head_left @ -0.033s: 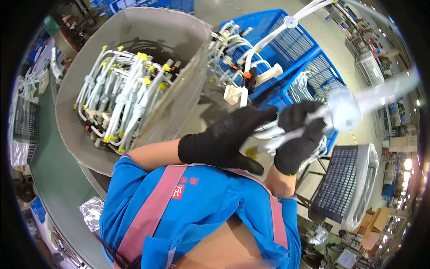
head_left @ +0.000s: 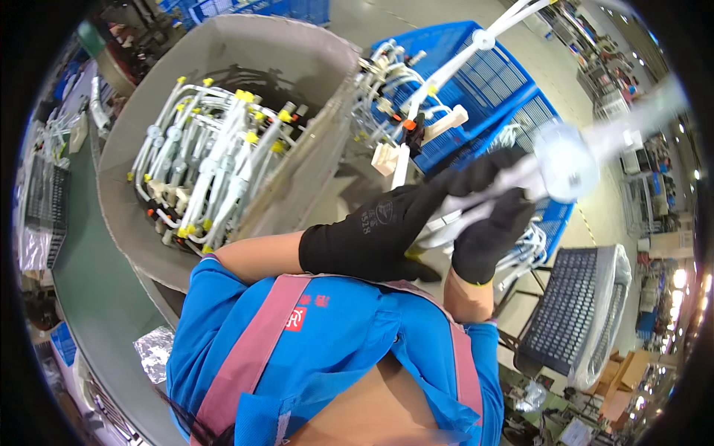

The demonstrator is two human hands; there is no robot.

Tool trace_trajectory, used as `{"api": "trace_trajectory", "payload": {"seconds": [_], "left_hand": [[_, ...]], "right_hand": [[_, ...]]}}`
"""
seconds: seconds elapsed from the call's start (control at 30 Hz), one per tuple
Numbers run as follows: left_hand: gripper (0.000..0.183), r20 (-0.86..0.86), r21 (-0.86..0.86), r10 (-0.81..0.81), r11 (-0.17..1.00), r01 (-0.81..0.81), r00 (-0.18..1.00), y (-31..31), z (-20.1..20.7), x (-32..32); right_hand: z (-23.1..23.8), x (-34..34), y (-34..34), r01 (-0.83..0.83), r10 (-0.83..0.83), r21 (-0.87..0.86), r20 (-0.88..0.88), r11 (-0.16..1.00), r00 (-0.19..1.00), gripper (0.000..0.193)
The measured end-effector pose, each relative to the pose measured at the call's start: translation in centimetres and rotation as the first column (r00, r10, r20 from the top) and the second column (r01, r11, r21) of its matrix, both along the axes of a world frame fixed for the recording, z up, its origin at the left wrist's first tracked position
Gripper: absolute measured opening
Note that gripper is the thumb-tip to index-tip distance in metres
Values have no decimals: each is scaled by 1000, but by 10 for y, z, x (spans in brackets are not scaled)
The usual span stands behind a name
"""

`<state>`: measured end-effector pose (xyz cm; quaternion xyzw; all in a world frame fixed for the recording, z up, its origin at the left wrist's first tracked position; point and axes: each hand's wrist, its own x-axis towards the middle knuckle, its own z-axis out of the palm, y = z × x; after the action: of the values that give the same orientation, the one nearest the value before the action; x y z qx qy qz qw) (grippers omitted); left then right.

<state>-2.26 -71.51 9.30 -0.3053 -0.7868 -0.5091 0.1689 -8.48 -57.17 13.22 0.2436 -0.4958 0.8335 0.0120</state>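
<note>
My right hand point(head_left: 487, 238), in a black glove, is closed around a white tube assembly point(head_left: 513, 178) with a round translucent disc point(head_left: 567, 162) close to my fingers. The tube's outer end is blurred. My left hand point(head_left: 375, 230), also gloved in black, lies open beside it. Its fingers stretch over the tube near my right hand, and its thumb stands apart below. Beyond my hands rises a white tube point(head_left: 450, 67) carrying a small disc, an orange-and-black fitting and a cream connector point(head_left: 446, 126). Whether it joins the held tube is hidden behind the gloves.
A grey bin point(head_left: 123, 186) at the left holds many white tubes with yellow ends. Blue crates point(head_left: 483, 67) with more tubes stand ahead to the right. At the right is a dark mesh chair point(head_left: 561, 316); a green work surface point(head_left: 97, 290) runs along the left.
My left hand's fingers have moved slightly right and up, over the tube. The disc by my right hand has shifted a little left. The whole view has shifted slightly.
</note>
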Motion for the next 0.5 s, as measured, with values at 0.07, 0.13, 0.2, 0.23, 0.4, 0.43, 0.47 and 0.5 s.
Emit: {"api": "trace_trajectory", "payload": {"seconds": [0.07,0.13,0.2,0.23,0.4,0.43,0.47,0.5], "left_hand": [[87,238,-11,196,980,-199,951,-25,25,5],[78,237,175,65,979,-108,969,-70,50,9],[59,338,581,-121,807,-106,933,-112,76,27],[69,406,522,31,812,-260,913,-129,88,40],[78,209,631,-120,775,-40,970,-162,121,94],[80,176,618,-181,785,35,968,-168,124,101],[82,141,578,-265,804,138,954,-176,127,108],[78,158,517,-212,850,102,965,-187,132,120]], "right_hand": [[16,-11,-42,-156,182,139,-207,978,961,78],[39,-59,-76,64,248,365,-739,929,626,78],[49,-98,-87,191,264,378,-856,906,446,66],[44,-115,-88,271,76,287,-802,919,592,63],[-17,-226,-98,342,-273,352,-233,871,933,60],[-36,-240,-110,-55,71,198,-74,979,995,57],[-53,-251,-122,-339,335,14,127,941,934,55],[-66,-255,-131,-560,576,-148,96,815,812,58]]}}
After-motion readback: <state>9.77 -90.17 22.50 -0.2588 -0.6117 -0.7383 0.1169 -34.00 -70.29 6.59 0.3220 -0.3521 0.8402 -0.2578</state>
